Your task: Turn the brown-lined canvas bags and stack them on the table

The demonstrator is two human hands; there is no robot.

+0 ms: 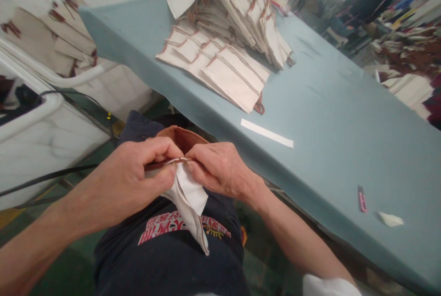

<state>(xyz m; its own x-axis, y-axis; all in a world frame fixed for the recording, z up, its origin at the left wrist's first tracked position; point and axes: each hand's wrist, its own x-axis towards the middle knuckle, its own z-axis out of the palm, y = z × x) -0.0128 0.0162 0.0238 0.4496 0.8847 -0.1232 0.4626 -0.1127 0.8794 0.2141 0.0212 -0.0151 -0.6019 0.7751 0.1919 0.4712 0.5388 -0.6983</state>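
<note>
Above my lap, both hands pinch the brown-bound edge of a cream fabric piece (191, 190). My left hand (138, 172) grips it with thumb and forefinger, and my right hand (220, 167) does the same just beside it, the fingertips nearly touching. The cloth hangs down in folds over a dark apron (165, 264) with red and white lettering. Behind my hands a brown part (186, 137) curves up; whether it belongs to the same piece I cannot tell.
A blue-green table (327, 139) bears stacked cream pocketed pieces with brown trim (223, 66), a white strip (267, 133), a pink-handled small cutter (362, 199) and a cream scrap (391, 219). White bins (113, 80) stand at left, one with fabric pieces. A black cable (48, 176) runs nearby.
</note>
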